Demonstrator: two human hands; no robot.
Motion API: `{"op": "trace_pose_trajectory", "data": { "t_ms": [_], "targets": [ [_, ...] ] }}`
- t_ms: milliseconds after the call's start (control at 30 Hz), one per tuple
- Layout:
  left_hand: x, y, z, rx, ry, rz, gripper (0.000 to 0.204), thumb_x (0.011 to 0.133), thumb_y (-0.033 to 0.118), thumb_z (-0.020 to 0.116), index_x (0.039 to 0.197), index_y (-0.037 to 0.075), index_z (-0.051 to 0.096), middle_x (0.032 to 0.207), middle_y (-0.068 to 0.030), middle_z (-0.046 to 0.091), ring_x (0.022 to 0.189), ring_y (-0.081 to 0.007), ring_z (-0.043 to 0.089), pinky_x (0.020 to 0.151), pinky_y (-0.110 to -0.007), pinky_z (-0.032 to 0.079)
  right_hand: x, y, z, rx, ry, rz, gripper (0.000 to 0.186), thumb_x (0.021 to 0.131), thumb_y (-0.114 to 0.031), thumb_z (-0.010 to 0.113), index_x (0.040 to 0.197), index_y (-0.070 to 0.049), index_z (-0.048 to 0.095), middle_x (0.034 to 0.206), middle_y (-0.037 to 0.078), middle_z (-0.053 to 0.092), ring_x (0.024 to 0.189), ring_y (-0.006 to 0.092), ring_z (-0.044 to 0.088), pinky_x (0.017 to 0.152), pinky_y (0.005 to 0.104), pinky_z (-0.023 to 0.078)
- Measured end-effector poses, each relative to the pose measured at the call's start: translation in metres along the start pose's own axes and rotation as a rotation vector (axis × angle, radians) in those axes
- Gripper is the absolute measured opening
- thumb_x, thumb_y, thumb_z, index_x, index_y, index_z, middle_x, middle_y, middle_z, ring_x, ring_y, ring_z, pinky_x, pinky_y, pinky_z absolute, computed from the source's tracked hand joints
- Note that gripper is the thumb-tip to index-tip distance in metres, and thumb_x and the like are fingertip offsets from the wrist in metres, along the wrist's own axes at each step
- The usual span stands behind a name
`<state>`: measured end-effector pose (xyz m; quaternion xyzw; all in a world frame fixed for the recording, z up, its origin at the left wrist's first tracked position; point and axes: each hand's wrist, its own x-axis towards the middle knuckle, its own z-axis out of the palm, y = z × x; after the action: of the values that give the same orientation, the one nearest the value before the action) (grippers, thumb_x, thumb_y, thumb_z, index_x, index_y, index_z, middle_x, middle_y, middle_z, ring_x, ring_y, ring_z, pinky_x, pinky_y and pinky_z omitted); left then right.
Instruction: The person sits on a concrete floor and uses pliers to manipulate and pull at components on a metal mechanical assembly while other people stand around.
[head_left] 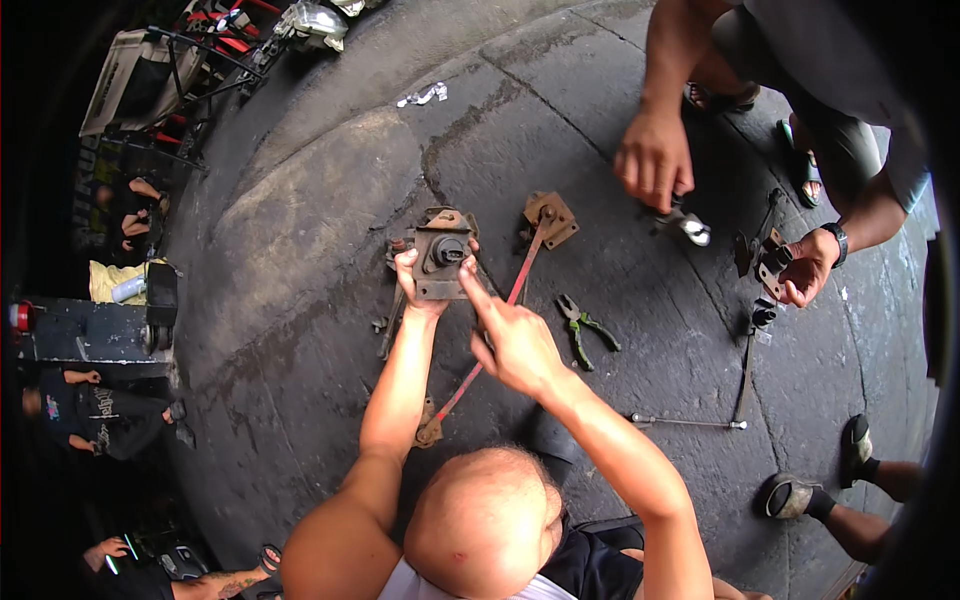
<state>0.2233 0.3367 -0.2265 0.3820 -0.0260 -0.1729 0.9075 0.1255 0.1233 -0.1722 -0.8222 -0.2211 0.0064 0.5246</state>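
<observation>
My left hand (422, 295) grips a worn square metal bracket (437, 288) by its left side and lower edge, holding it above the floor. A round black fitting (449, 252) sits in the middle of its face, and the upper part is rusty. My right hand (515, 340) comes in from the right with the index finger stretched to the bracket's right edge by the fitting; I see nothing held in it. Behind and below the bracket lies a red rod (527, 268) with a rusty plate (552, 220) at its far end.
Pliers (578, 330) with green-black handles lie right of my hands. A thin metal rod linkage (690, 423) lies farther right. At the upper right a co-worker holds a blurred shiny tool (690, 228) and a similar bracket (772, 262). Other people sit along the left.
</observation>
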Motion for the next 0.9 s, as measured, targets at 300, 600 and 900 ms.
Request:
{"op": "trace_pose_trajectory", "data": {
  "t_ms": [300,600,900],
  "targets": [
    [-0.001,-0.013,-0.003,0.016,0.059,-0.024,0.081,0.082,0.056,0.052,0.138,-0.003,0.048,0.115,-0.0274,0.061,0.084,-0.0319,0.063,0.078,-0.044,0.054,-0.162,0.064,-0.013,-0.118,-0.166,0.301,0.038,0.087,-0.014,0.064,0.124,-0.005,0.061,0.096,0.016,0.067,0.091,0.0367,0.068,0.082,0.0467,0.055],
    [0.013,-0.034,0.002,0.061,0.053,-0.032,0.073,0.089,0.055,0.042,0.134,0.000,0.053,0.112,-0.0236,0.064,0.084,-0.0284,0.062,0.078,-0.043,0.053,-0.206,0.087,-0.035,-0.101,-0.051,0.506,0.034,0.089,-0.012,0.064,0.122,-0.006,0.065,0.101,0.016,0.069,0.092,0.0366,0.069,0.082,0.0463,0.055],
    [0.011,-0.044,-0.008,0.019,0.124,-0.041,0.075,0.088,0.054,0.042,0.136,-0.003,0.051,0.114,-0.0266,0.061,0.083,-0.0297,0.062,0.078,-0.045,0.051,-0.211,0.087,-0.047,-0.050,-0.022,0.559,0.036,0.090,-0.011,0.063,0.125,-0.006,0.064,0.101,0.016,0.069,0.094,0.0354,0.069,0.084,0.0447,0.055]
  ]
}}
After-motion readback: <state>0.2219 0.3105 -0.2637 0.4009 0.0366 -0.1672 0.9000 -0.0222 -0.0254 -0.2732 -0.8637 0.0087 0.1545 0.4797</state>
